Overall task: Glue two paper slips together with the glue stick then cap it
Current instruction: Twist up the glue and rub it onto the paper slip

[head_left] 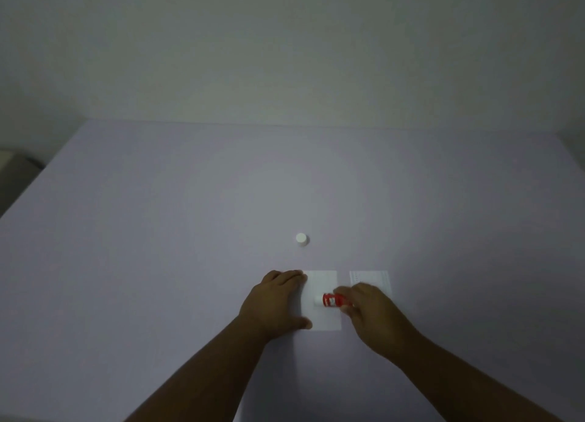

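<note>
A white paper slip (pixel 323 284) lies flat on the lavender table (pixel 190 216). My left hand (pixel 275 298) rests flat on the slip's left edge, fingers and thumb spread. My right hand (pixel 370 307) grips a red glue stick (pixel 332 300), uncapped, its white tip pointing left and touching the middle of that slip. A second white slip (pixel 375 277), with faint print along its edges, lies just to the right, partly hidden under my right hand. The white cap (pixel 301 239) stands alone on the table beyond the slips.
The table runs back to a plain pale wall (pixel 285 57). Its left edge slants down at the far left, with a dim grey object (pixel 12 168) past it.
</note>
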`<state>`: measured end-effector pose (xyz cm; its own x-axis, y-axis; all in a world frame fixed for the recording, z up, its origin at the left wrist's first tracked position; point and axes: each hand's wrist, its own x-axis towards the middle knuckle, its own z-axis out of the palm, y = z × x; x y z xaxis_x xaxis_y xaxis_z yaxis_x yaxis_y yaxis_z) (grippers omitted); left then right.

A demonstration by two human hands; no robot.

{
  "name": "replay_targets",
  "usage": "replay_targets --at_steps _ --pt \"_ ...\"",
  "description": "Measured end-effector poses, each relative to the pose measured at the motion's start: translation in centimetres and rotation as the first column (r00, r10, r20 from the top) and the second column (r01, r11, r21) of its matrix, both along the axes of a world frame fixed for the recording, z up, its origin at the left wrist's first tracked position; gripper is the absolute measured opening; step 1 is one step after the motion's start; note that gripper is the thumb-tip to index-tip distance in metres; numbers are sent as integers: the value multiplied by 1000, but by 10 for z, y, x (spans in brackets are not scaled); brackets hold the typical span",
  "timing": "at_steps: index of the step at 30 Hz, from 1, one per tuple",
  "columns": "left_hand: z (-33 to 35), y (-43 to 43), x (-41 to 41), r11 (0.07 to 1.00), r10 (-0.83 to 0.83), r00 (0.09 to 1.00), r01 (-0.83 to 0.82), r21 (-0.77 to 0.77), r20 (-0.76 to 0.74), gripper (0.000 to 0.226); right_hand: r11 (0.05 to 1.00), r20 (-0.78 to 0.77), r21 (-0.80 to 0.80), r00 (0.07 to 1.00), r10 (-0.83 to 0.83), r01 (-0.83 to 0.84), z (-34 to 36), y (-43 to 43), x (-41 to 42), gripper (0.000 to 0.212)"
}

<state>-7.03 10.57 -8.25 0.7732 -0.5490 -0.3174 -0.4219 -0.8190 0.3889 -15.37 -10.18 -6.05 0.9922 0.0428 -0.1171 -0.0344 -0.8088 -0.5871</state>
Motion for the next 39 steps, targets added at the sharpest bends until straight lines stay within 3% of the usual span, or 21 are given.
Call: replay_targets --at_steps 5,10,20,26,32,37,39 --pt "1 -1 1 1000 -8 1000 8 6 -6 96 997 53 -33 996 66 -65 1 -7 1 30" --pt "3 -1 1 1000 2 999 -2 -4 -35 95 994 79 -87 995 -61 68 3 -13 34 27" --pt "2 -2 1 1000 -6 999 7 18 -46 97 994 56 -63 994 89 -85 3 -14 -14 28" --pt "4 -3 1 1000 4 999 -3 17 -54 97 990 121 -125 992 -43 58 -1 -18 24 26" --pt "3 -3 1 999 -2 998 5 35 -66 98 997 66 -56 996 62 -58 3 -16 -22 26" --pt "5 -4 1 999 -17 998 19 36 -56 97 988 89 -108 989 116 -106 8 -20 -21 28" --pt "5 -5 1 999 -13 998 15 34 -58 97 989 136 -137 988 73 -54 9 -21 -7 28"
